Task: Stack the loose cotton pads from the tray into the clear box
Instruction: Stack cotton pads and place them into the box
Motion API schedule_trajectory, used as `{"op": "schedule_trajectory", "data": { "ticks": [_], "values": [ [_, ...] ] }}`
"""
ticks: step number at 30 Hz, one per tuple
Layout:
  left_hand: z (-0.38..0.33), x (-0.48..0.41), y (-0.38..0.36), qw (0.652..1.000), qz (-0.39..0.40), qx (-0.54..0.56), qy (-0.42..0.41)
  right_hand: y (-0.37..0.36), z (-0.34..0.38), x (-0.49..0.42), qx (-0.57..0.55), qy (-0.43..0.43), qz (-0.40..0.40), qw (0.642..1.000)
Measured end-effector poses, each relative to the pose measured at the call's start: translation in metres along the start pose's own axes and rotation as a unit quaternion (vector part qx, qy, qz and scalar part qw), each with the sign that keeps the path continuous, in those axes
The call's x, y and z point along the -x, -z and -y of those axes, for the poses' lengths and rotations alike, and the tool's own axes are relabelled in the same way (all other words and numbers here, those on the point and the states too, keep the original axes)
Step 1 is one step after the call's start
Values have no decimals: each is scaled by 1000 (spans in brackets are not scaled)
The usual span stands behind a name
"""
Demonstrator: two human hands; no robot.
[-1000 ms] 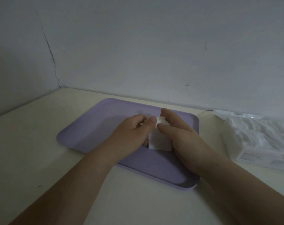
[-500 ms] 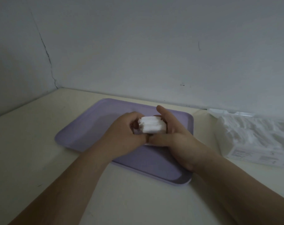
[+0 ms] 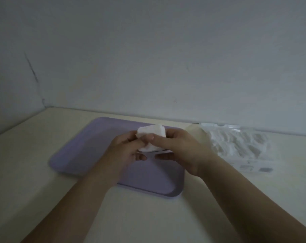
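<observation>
Left hand (image 3: 126,151), right hand (image 3: 180,148): fingers curled, together gripping cotton pads (image 3: 151,137) stack, raised above purple tray (image 3: 89,146). Clear box (image 3: 239,146) right.

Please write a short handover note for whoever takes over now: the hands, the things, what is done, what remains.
Left hand and right hand both grip one bundle of cotton pads, held over the purple tray. No other pads show on the tray. The clear box stands right of the tray, already holding pads.
Done: loose pads gathered.
Left: carry the bundle to the box and stack it inside.
</observation>
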State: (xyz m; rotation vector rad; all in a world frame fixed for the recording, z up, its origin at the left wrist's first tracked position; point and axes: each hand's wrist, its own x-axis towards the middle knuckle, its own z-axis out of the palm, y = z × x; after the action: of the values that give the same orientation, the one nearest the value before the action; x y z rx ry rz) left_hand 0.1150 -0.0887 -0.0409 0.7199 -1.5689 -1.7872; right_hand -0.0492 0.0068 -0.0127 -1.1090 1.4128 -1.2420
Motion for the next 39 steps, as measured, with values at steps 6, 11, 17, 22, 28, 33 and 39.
{"op": "schedule_trajectory", "data": {
  "ticks": [6,11,17,22,28,33,39],
  "values": [
    [-11,-5,-44,999,37,17,-13,29,19,35,-1,-14,-81,997],
    [-25,-7,-130,996,81,19,-31,79,21,86,-30,47,-208,977],
    [-13,-13,-209,966,64,-205,-143,170,18,142,18,45,-429,902],
    [-1,-30,-260,802,212,-486,-274,200,8,158,4,-49,-402,914],
    [10,-40,-267,753,260,-553,-244,201,-10,162,42,-28,-384,922],
    [11,-46,-267,713,285,-586,-258,200,-7,163,125,-27,-371,920],
    [7,-56,-250,695,284,-586,-304,199,-2,157,311,-78,-359,877]
  ]
}}
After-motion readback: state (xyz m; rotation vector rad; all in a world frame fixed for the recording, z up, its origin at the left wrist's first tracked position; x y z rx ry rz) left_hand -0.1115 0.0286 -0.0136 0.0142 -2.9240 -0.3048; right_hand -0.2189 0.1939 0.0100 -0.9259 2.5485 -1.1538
